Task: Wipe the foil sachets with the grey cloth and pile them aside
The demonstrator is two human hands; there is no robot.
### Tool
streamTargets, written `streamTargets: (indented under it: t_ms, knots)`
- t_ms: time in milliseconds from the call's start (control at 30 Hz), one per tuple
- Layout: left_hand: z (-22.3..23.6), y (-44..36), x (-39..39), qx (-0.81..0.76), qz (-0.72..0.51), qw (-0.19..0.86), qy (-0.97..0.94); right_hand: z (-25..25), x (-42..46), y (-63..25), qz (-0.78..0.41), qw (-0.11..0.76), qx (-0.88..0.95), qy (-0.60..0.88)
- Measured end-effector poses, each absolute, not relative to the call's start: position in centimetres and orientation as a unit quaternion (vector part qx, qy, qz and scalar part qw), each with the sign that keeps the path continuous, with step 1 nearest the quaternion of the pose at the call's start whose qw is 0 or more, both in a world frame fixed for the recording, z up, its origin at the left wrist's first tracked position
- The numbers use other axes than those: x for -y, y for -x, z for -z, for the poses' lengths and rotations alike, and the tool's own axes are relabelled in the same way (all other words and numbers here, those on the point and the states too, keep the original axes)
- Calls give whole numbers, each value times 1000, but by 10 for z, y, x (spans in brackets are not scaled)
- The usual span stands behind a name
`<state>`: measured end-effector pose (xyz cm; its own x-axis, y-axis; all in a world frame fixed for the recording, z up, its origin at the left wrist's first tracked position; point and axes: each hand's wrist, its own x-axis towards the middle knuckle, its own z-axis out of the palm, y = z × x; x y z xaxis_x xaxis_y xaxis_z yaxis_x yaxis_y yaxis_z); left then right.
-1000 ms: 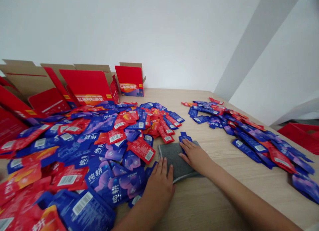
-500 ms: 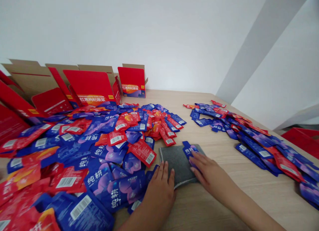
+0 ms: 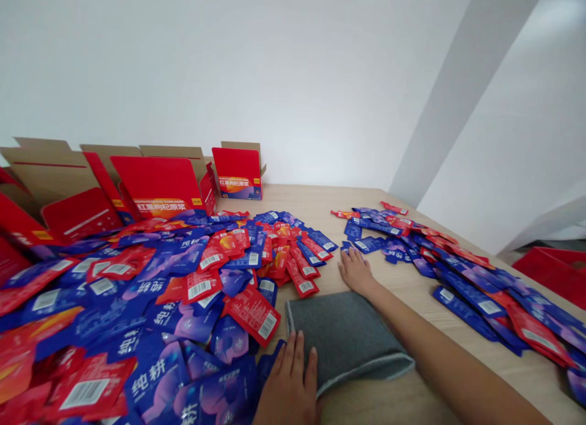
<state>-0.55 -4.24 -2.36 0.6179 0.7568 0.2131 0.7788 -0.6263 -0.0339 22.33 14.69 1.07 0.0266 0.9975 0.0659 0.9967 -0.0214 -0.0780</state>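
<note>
My left hand (image 3: 289,376) rests flat with its fingers outstretched on the left edge of a grey felt pad (image 3: 343,333), which looks like a flat sleeve with an open near edge. Beside it, on the left, blue and red sachets (image 3: 220,290) form a large pile. My right hand (image 3: 357,271) reaches forward past the pad, its fingers laid out flat on the table. A small part of a blue sachet (image 3: 348,246) shows at the right fingertips; the rest is hidden beneath the hand.
A long overlapping row of blue and red sachets (image 3: 425,245) runs along the table's right side. Opened red cartons (image 3: 155,181) stand at the back left, with a smaller red box (image 3: 237,174) near the wall. Another red box (image 3: 553,269) is beyond the right table edge.
My right hand has moved forward off the pad, and the blue sachet under it has slid along towards the far row. My left hand stays on the pad. The view has shifted slightly.
</note>
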Motion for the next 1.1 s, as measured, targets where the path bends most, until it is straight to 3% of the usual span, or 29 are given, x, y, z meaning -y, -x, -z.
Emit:
streamTargets:
  t_ms: [133, 467, 867, 933, 1100]
  knots:
    - [45, 8, 37, 403, 101, 133, 900, -19, -185, -203, -64, 82, 675, 730]
    - [51, 12, 33, 382, 119, 188, 897, -13, -214, -129, -94, 175, 718, 667]
    - [54, 15, 33, 374, 139, 186, 898, -13, -197, -196, -26, 269, 723, 636]
    - [53, 16, 33, 380, 136, 165, 900, -12, -192, -212, 32, 250, 683, 686]
    - [44, 13, 35, 398, 111, 113, 903, -10, -182, -244, 112, 107, 555, 817]
